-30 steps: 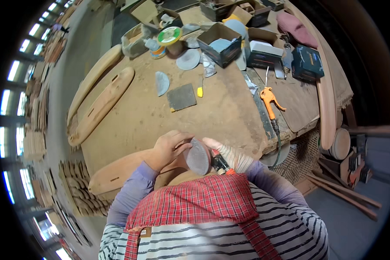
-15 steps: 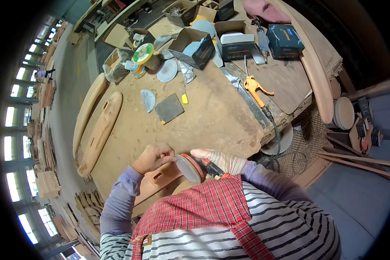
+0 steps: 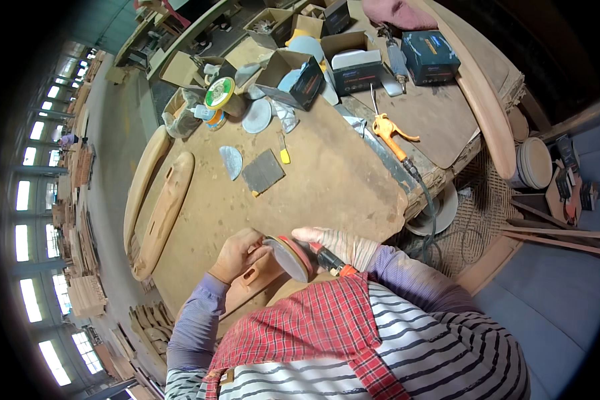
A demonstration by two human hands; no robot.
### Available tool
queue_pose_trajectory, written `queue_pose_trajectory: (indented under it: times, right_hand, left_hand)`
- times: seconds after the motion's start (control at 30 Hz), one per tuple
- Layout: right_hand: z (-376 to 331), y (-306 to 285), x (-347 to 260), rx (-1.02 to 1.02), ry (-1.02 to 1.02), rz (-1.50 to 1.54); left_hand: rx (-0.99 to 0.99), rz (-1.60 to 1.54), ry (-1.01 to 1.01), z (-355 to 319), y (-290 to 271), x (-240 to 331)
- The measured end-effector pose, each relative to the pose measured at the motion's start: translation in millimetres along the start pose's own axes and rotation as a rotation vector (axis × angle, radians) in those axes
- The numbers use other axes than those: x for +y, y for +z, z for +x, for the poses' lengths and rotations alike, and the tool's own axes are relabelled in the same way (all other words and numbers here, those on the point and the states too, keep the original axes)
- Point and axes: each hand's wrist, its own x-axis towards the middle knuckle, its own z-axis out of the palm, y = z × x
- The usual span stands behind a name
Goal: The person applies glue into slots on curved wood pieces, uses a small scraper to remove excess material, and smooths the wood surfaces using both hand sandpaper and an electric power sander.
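A hand-held disc sander with a red and black body [image 3: 328, 260] is in front of my chest, over the near edge of the workbench. My right hand [image 3: 347, 245], its fingers wrapped in pale tape or a thin covering, grips the sander from the right. The round grey sanding disc [image 3: 288, 260] on its pad faces left. At the disc's upper left edge, my left hand [image 3: 239, 256] is closed, thumb and fingers pinching the rim. Under that hand lies a carved wooden piece with a slot [image 3: 255, 280], partly hidden by my apron.
Two long carved wooden pieces [image 3: 163, 217] lie at the bench's left. A grey abrasive sheet [image 3: 263, 172], a half-round disc [image 3: 231, 162] and an orange air blow gun [image 3: 393, 137] with hose lie ahead. Open boxes [image 3: 290, 83] crowd the back; a long wooden piece [image 3: 483, 100] lines the right.
The whole view has shifted and tilted slightly. My left hand stays at the disc's rim, its fingers a little more curled; my right hand keeps its grip on the sander.
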Motion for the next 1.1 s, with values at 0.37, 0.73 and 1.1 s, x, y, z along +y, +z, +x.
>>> queue_pose_trajectory:
  times: [0.37,0.73,1.1]
  right_hand:
    - [-12,15,-8,0.109,-0.150,-0.017]
    - [13,0,-22,0.250,-0.451,-0.413]
    - [42,-59,-77,1.063,-0.644,-1.510]
  left_hand:
    - [-0.136,-0.016,-0.098,-28,5,25]
    - [0.054,-0.302,-0.459,-103,-35,95]
    - [0.425,-0.946,-0.602,7,-8,26]
